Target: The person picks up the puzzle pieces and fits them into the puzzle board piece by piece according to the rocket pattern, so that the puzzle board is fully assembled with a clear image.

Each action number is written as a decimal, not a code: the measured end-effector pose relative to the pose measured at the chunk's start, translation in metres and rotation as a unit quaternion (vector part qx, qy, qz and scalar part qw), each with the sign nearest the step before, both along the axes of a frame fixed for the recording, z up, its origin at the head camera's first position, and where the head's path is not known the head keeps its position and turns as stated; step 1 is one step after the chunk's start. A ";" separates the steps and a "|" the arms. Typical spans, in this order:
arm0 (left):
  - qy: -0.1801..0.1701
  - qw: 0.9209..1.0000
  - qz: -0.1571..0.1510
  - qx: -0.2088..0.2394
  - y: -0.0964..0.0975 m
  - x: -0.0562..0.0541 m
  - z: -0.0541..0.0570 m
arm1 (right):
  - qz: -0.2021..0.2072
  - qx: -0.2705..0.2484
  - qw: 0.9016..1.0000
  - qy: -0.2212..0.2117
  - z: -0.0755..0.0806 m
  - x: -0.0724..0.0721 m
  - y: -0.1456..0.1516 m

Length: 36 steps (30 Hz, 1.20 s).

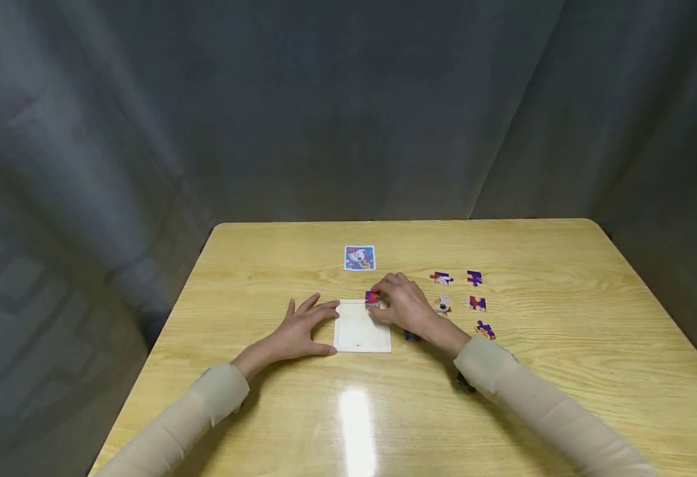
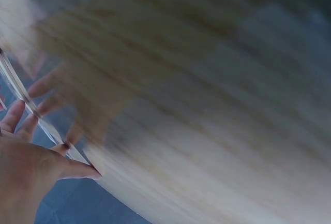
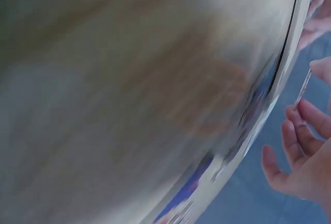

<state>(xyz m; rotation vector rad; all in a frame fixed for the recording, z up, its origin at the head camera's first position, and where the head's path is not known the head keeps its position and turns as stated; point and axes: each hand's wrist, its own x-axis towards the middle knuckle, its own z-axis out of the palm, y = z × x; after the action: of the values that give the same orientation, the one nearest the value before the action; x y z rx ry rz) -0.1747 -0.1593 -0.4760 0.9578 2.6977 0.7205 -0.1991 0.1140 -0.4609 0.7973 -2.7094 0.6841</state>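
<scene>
A white square puzzle tray [image 1: 362, 331] lies on the table with its bare inside facing up. My left hand [image 1: 298, 331] rests at the tray's left edge, thumb near the lower corner and fingers spread toward the upper one. In the left wrist view the left hand [image 2: 31, 167] touches the board's edge with its fingertips. Over the tray's upper right corner, my right hand [image 1: 403, 306] pinches a red and purple puzzle piece [image 1: 372, 298] between thumb and fingers. The right wrist view has this piece [image 3: 303, 90] edge-on, as a thin strip.
Beyond the tray lies a small square picture card [image 1: 360, 258] showing a rocket. Loose puzzle pieces are scattered to the right, among them a purple one [image 1: 474, 277], a red one [image 1: 477, 303] and a white one [image 1: 442, 305]. A dark blue piece [image 1: 411, 336] is partly under my right wrist.
</scene>
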 end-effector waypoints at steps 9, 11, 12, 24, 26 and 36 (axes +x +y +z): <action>0.004 1.000 0.000 -0.004 0.001 -0.003 0.002 | 0.018 0.028 0.999 -0.007 0.004 0.007 -0.028; 0.003 1.000 0.002 -0.011 0.000 -0.004 0.003 | 0.022 0.032 0.999 -0.011 0.006 0.007 -0.032; 0.002 1.000 0.003 -0.012 0.000 -0.005 0.003 | 0.024 0.034 0.999 -0.011 0.006 0.006 -0.034; -0.009 1.000 0.001 -0.007 0.002 0.003 0.003 | 0.044 0.054 0.997 -0.034 -0.001 0.005 -0.043; -0.009 1.000 -0.001 -0.004 0.003 0.003 0.004 | 0.046 0.055 0.997 -0.034 -0.002 0.005 -0.042; -0.013 1.000 -0.005 -0.009 0.006 0.005 0.006 | 0.065 0.053 0.995 -0.047 -0.001 0.005 -0.039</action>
<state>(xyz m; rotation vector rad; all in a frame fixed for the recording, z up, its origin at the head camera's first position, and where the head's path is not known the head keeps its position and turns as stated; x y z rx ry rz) -0.1698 -0.1529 -0.4696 0.9495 2.6720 0.6999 -0.1944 0.0746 -0.4619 0.9972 -2.8170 0.6244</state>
